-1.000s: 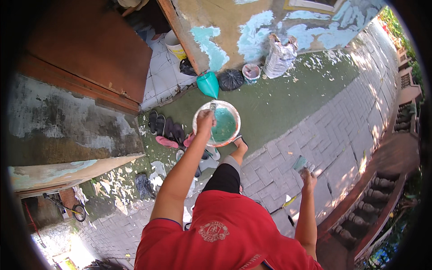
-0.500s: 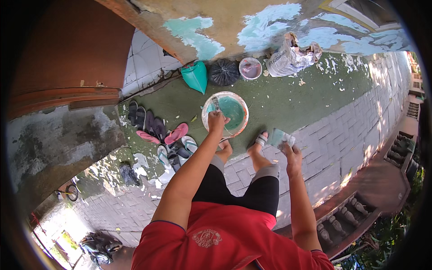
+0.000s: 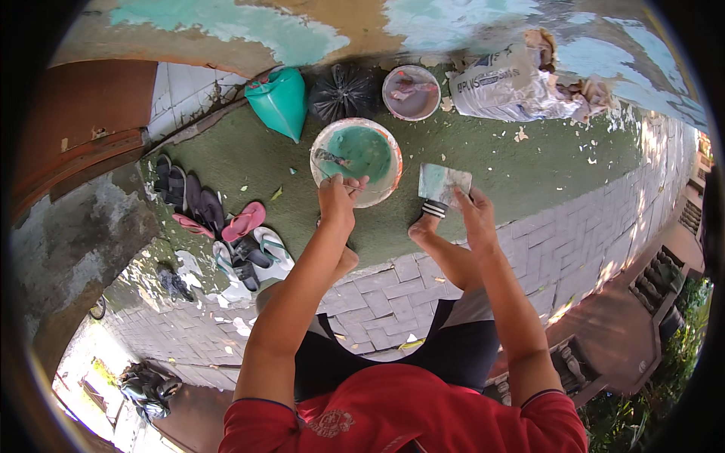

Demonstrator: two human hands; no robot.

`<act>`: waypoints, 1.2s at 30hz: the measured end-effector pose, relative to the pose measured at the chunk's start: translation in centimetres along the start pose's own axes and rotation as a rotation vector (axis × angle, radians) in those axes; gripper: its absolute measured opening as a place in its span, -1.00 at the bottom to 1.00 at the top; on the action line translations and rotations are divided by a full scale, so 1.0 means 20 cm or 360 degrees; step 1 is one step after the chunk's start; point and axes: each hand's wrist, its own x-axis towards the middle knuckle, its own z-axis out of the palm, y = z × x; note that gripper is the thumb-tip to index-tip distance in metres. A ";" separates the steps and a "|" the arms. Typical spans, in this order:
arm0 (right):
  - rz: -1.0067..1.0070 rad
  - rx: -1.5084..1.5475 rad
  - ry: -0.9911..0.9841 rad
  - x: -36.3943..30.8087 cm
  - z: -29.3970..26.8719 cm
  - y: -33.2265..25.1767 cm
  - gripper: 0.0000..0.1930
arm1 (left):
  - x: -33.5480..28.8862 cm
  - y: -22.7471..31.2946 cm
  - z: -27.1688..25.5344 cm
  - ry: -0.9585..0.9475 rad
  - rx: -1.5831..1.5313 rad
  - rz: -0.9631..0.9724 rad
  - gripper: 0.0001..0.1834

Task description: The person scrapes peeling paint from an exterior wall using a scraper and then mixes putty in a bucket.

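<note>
Head view, floor: spreads right of the bucket; black bag near its far rim.
Scraper: right of the bucket, long axis crosswise, pointing toward it.
Right hand: pinches the scraper.
Left hand: curled at the bucket's near rim; grip cannot be told.

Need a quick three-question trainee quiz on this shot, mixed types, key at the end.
1. True or false: the right grip holds a flat blade smeared with teal paste.
2. Which sits between the teal bag and the small tub? a) pink sandal b) black plastic bag c) white sack
3. Fill in: the grip nearer the large bucket is the ____ one.

Key: 1. True; 2. b; 3. left
</note>
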 end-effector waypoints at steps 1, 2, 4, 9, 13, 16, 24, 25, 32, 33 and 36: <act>-0.0002 -0.0009 -0.0024 0.10 0.02 0.01 -0.78 | 0.03 -0.04 -0.01 -0.0055 -0.0060 0.0032 -0.85; -0.0011 -0.0019 -0.0048 0.19 0.05 -0.02 -0.78 | 0.07 -0.10 -0.02 -0.0114 -0.0124 0.0069 -0.86; -0.0024 -0.0047 -0.0067 0.33 0.08 -0.08 -0.77 | 0.18 -0.22 -0.07 -0.0231 -0.0217 0.0071 -0.87; -0.0050 -0.0030 -0.0436 0.70 0.22 -0.13 -0.69 | 0.32 -0.31 -0.23 -0.0338 0.0027 -0.0106 -0.81; -0.0005 -0.0045 -0.0736 0.88 0.42 -0.32 -0.66 | 0.32 -0.27 -0.39 -0.0364 0.0509 -0.0167 -0.75; -0.0077 0.0034 -0.0923 1.00 0.53 -0.36 -0.64 | 0.39 -0.21 -0.40 -0.0344 0.1089 0.0470 -0.69; -0.0198 0.0391 -0.1062 1.03 0.79 -0.29 -0.53 | 0.55 -0.01 0.13 -0.0558 0.0710 0.0714 -0.57; -0.0216 0.0399 -0.1043 1.02 0.79 -0.27 -0.51 | 0.55 0.01 0.17 -0.0570 0.0713 0.0739 -0.57; -0.0311 0.0094 -0.0849 0.99 0.79 -0.28 -0.63 | 0.61 0.08 0.20 -0.0451 0.0462 0.0855 -0.67; -0.0304 0.0040 -0.0822 1.01 0.75 -0.29 -0.67 | 0.61 0.13 0.14 -0.0384 0.0432 0.0868 -0.68; -0.0307 -0.0471 -0.0752 1.29 0.53 -0.27 -0.66 | 0.61 0.29 -0.07 -0.0307 0.0599 0.1015 -0.72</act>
